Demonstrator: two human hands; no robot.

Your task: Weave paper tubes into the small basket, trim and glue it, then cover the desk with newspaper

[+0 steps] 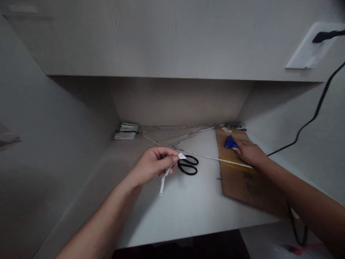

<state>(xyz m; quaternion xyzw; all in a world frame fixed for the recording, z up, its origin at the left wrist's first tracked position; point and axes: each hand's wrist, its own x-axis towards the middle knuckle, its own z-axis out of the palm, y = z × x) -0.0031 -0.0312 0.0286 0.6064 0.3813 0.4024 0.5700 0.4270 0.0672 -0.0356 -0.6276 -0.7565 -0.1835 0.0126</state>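
My left hand (161,160) is closed in a pinch on a narrow white paper strip (162,185). One end makes a small pointed fold above the thumb; the other hangs below the fingers. Just right of that hand lie scissors (188,165) with black loop handles, their blades hidden. My right hand (249,153) is closed on a blue glue gun (230,142) over a cardboard sheet (237,183); its grip is mostly covered by the fingers. A long thin rolled paper stick (205,155) crosses from behind the scissors onto the cardboard.
Several thin paper sticks (188,135) lie toward the back wall. A plastic-wrapped packet (126,131) sits at the back left, and a dark crumpled item (236,126) at the back right. A black cord (309,124) hangs from the wall socket (309,50) on the right.
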